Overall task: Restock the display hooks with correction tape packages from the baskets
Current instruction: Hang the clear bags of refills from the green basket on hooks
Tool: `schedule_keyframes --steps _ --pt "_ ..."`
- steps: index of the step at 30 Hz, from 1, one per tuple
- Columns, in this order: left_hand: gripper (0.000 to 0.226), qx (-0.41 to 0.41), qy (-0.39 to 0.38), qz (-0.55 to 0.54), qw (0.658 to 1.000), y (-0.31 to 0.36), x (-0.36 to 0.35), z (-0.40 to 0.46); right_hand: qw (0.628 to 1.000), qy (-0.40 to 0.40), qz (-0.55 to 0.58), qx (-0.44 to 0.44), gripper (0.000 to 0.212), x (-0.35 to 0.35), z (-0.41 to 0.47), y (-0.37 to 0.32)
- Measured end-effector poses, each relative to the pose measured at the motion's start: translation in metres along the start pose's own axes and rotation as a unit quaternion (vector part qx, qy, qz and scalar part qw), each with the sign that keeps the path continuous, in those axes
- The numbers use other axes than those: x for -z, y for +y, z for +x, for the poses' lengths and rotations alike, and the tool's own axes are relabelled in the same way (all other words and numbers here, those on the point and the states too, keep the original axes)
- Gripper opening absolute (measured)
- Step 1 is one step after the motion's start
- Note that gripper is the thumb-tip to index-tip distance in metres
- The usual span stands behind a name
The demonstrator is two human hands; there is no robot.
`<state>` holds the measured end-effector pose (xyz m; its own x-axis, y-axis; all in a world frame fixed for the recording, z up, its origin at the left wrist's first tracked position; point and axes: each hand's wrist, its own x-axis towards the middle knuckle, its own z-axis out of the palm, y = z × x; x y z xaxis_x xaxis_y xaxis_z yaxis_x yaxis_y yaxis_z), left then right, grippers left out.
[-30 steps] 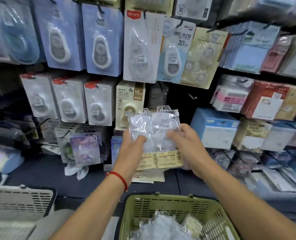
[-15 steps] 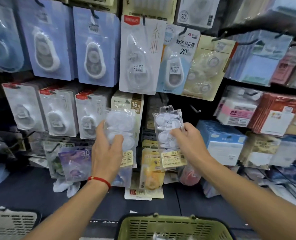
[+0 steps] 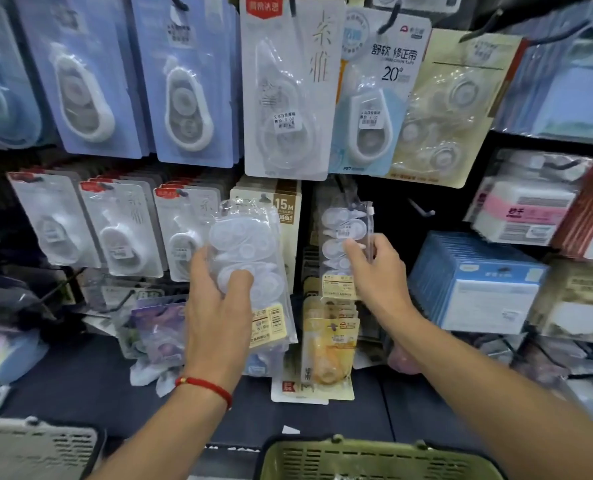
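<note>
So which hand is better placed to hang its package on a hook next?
Probably the right hand: its package is raised by the bare hook; the left hand holds its stack before full rows.

Clear pkg (image 3: 250, 258): white tapes, cream label. 2nd clear pkg (image 3: 345, 251): white tapes, cream label. Wrist band (image 3: 206, 388): red. Front basket (image 3: 368, 457): olive green. Left basket (image 3: 35, 445): grey. Upper cards (image 3: 187, 81): pale blue. Boxes (image 3: 475, 282): blue/white.

A dark gap (image 3: 385, 216) around the bare hook (image 3: 421, 209) lies open, hemmed by hanging packages (image 3: 288, 88) and blue boxes (image 3: 475, 282).
</note>
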<state>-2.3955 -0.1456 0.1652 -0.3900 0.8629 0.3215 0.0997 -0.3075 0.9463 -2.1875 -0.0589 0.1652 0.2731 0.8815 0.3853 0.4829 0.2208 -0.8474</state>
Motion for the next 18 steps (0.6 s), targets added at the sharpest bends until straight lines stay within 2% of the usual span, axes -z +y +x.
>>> schedule_keyframes --steps 1,4,5,7,9,11,14,16,18 --pt "0.058 0.001 0.005 0.002 1.000 0.000 -0.003 -0.002 1.000 -0.007 -0.008 -0.021 0.026 -0.003 0.007 0.004" --pt "0.048 0.002 0.024 0.008 1.000 0.000 -0.008 -0.005 0.994 -0.013 -0.039 -0.099 0.054 -0.009 0.015 0.013" --pt "0.046 -0.001 0.025 0.010 1.000 0.000 -0.009 -0.007 0.994 -0.009 -0.035 -0.107 0.055 -0.008 0.011 0.011" --pt "0.046 -0.019 0.020 0.012 1.000 -0.002 -0.012 -0.007 0.997 -0.030 0.009 -0.067 0.037 -0.002 -0.004 0.004" --pt "0.045 -0.031 0.010 0.016 0.999 -0.004 -0.016 -0.008 0.993 -0.099 0.063 -0.014 0.021 0.004 -0.023 -0.003" --pt "0.044 -0.032 -0.003 0.019 0.999 -0.007 -0.020 -0.007 0.979 -0.176 0.102 0.017 0.028 0.009 -0.044 -0.015" --pt "0.049 -0.024 -0.036 0.023 0.999 -0.012 -0.026 -0.009 0.968 -0.226 0.105 0.025 0.048 0.011 -0.068 -0.028" --pt "0.061 -0.022 -0.044 0.019 0.999 -0.017 -0.030 -0.010 0.969 -0.225 0.101 0.032 0.045 0.013 -0.077 -0.030" --pt "0.064 -0.030 -0.039 0.024 0.998 -0.018 -0.034 -0.010 0.971 -0.213 0.103 0.035 0.033 0.018 -0.078 -0.030"
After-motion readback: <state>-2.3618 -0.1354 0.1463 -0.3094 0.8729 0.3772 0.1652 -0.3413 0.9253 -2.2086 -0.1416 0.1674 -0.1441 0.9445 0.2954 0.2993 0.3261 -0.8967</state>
